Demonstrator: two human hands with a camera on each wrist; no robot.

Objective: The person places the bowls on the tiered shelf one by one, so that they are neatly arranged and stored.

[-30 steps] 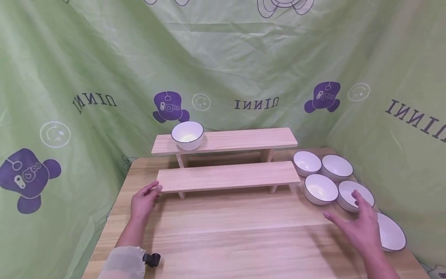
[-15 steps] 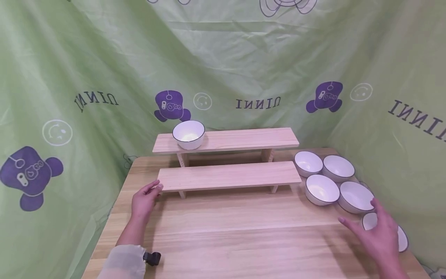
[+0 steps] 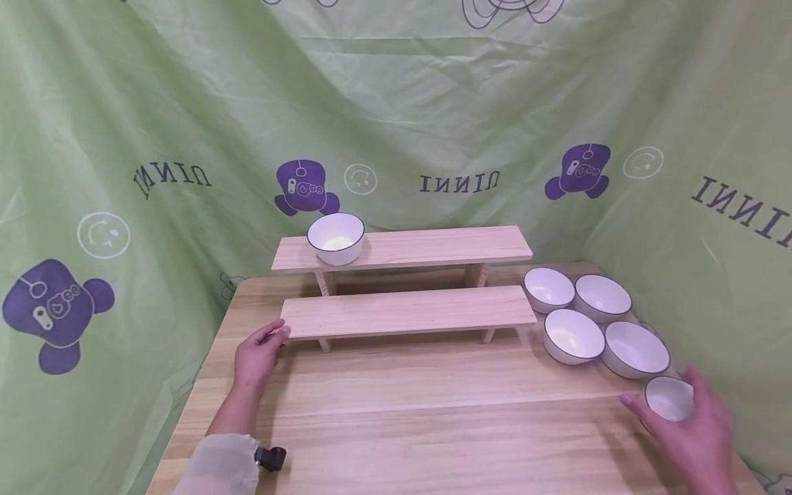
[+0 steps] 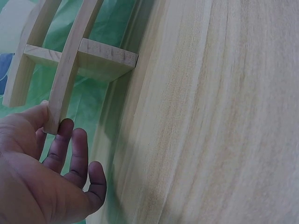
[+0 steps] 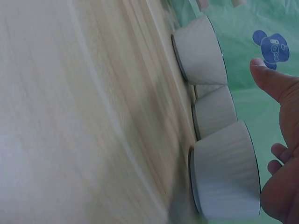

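My left hand [image 3: 255,357] pinches the left front corner of the lower wooden shelf [image 3: 402,313]; in the left wrist view, thumb and index finger lie on either side of the board's end [image 4: 60,100]. At the right, my right hand [image 3: 696,426] hovers over the nearest white bowl [image 3: 668,397], thumb and fingers spread apart, hiding part of it. In the right wrist view that hand [image 5: 285,140] is above the rim of the closest bowl [image 5: 226,172]. Another dark-rimmed white bowl [image 3: 336,239] stands on the left of the upper shelf [image 3: 433,247].
Several more white bowls, among them a front one [image 3: 573,337] and one beside it [image 3: 636,349], stand grouped on the right of the wooden table [image 3: 421,426]. A green printed curtain [image 3: 396,103] hangs close behind and at both sides.
My right hand has moved right and toward the front, from beside the grouped bowls to over the nearest one. The left hand stays at the shelf corner.
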